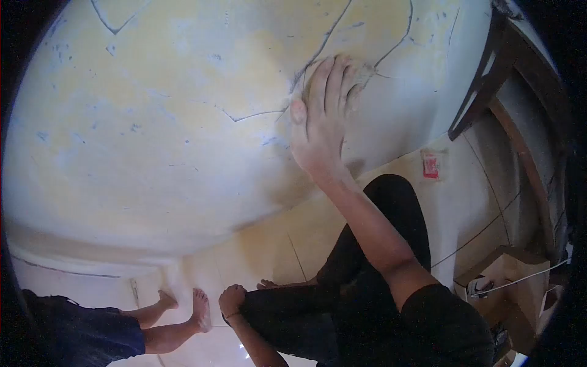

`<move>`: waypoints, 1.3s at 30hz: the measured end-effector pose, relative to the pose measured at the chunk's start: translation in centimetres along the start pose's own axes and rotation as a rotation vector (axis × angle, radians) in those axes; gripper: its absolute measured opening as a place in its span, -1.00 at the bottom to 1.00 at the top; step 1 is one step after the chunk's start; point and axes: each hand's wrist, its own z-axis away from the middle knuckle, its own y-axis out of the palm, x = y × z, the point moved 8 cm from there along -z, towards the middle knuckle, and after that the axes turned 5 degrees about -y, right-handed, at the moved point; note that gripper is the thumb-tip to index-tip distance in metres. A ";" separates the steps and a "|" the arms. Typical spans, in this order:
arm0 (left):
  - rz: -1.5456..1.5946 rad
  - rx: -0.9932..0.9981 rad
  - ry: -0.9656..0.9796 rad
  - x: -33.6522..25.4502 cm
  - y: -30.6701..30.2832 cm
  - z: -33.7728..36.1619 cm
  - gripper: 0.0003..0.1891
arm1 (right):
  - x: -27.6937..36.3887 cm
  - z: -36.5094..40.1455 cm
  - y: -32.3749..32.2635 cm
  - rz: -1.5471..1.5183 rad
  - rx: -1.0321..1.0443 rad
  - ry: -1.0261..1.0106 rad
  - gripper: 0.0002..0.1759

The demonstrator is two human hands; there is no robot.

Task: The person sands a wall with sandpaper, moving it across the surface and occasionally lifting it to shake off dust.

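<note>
A large pale surface (183,153), white with yellowish patches, fills the upper view; dark groove-like lines and small blue-grey marks run over it. My right hand (324,116) presses flat against it, fingers close together and dusted with powder. Beneath those fingers a dusty beige pad (365,74) shows at the edge; most of it is hidden by the hand, so its exact kind cannot be made out. My left hand (232,300) rests on my bent knee in dark trousers, fingers curled, with nothing visible in it.
Another person's bare feet (200,311) are at the lower left. On the tiled floor lies a small red-and-white packet (431,166). An opened cardboard box (507,278) with a white cord stands at the right, below a dark wooden frame (480,79).
</note>
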 end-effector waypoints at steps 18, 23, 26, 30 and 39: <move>0.054 -0.079 -0.057 1.1 1.2 -1.9 -0.66 | -1.4 4.6 2.3 0.096 0.231 -0.101 -0.18; 0.070 -0.115 -0.021 1.2 1.5 -1.0 -0.68 | -2.4 -1.0 -1.9 0.054 -0.051 -0.025 -0.20; 0.172 -0.053 -0.095 0.9 0.0 -1.0 -0.66 | -2.5 6.2 3.2 0.111 0.204 -0.047 -0.20; 0.176 -0.050 -0.100 1.6 0.8 -0.2 -0.64 | -1.3 0.8 -0.3 0.100 0.084 -0.036 -0.17; 0.057 -0.029 -0.030 0.0 -0.8 -1.2 -0.70 | -1.8 7.1 3.7 0.081 0.325 0.003 -0.21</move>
